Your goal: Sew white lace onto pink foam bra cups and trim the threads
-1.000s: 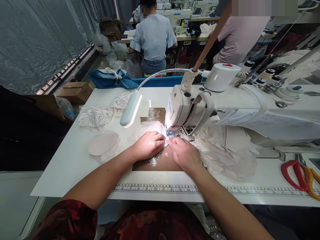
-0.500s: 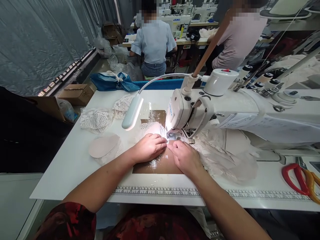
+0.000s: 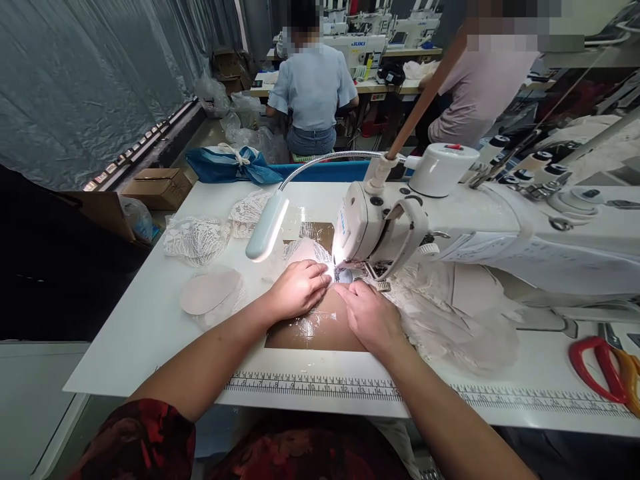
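Hands barely shifted since the last frames; both crept a touch toward the needle and the view slid slightly. My left hand lies flat on the lace piece, fingers spread and pressing it to the surface, fingertips right at the presser foot. My right hand lies flat just beside it, fingertips on the same fabric edge in front of the foot. Neither grip is clenched: both are pressing, not pinching, as far as I can tell. The lace piece sits under the sewing machine head, lit by the gooseneck lamp, over the brown panel set into the white surface. More pale fabric is bunched to the right under the machine arm. A beige pad and loose lace bits lie well left. Printed ruler runs along the front edge. Red-handled scissors far right. Two other people sit at machines behind.
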Available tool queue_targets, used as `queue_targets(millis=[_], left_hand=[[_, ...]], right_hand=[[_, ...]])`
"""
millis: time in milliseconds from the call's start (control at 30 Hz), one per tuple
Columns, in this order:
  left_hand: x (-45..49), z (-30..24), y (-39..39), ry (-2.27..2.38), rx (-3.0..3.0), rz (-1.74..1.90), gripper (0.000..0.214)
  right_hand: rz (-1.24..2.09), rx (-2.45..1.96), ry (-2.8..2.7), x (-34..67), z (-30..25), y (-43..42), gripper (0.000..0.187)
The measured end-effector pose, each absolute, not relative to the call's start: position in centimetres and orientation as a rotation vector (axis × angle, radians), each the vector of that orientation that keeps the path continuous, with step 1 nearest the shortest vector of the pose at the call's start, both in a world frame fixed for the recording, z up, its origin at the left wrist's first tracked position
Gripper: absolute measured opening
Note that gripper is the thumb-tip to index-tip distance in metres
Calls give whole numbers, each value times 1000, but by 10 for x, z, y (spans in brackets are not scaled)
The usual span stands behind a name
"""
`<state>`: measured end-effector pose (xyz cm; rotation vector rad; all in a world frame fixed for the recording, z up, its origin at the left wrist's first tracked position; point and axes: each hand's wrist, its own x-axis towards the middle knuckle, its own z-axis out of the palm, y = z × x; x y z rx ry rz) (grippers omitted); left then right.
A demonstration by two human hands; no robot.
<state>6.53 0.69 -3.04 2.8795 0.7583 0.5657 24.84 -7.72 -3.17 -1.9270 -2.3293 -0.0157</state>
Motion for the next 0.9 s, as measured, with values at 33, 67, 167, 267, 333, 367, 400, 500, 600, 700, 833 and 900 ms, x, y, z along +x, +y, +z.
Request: queue_targets(millis=[33, 67, 167, 267, 333, 367, 400, 500, 600, 700, 833, 900], left_hand=[[65, -31, 8, 771, 2874, 565, 28], [65, -31, 9, 785, 2867, 566, 29], [65, -32, 11, 849, 2846, 580, 29], [64, -33, 13, 962, 2823, 592, 30], [62, -32, 14, 1044, 2806, 583, 30], [60, -32, 15, 1084, 2797, 575, 30], [58, -32, 16, 1123, 2787, 566, 30], [53, -32, 18, 1244, 2746, 542, 30], [48, -29, 20, 1354, 2695, 502, 30], [40, -15, 17, 1359, 2638, 432, 39], [-1, 8, 11, 1452, 2573, 495, 52], [-37, 8, 6, 1798, 2540, 529, 51]], right_hand=[[-16, -1918, -2322, 249, -33, -77, 46], [-16, -1908, -2313, 250, -33, -78, 45], [-3, -1872, -2285, 251, -34, -79, 43], [7, -1855, -2251, 251, -34, -81, 40], [5, -1845, -2237, 252, -34, -81, 37], [5, -1834, -2237, 252, -34, -81, 37], [4, -1819, -2240, 253, -34, -81, 36], [-1, -1776, -2248, 254, -36, -81, 36], [-21, -1755, -2238, 257, -38, -81, 35], [-29, -1723, -2244, 260, -40, -81, 36], [-27, -1698, -2277, 263, -40, -82, 35], [-16, -1713, -2256, 262, -39, -83, 34]])
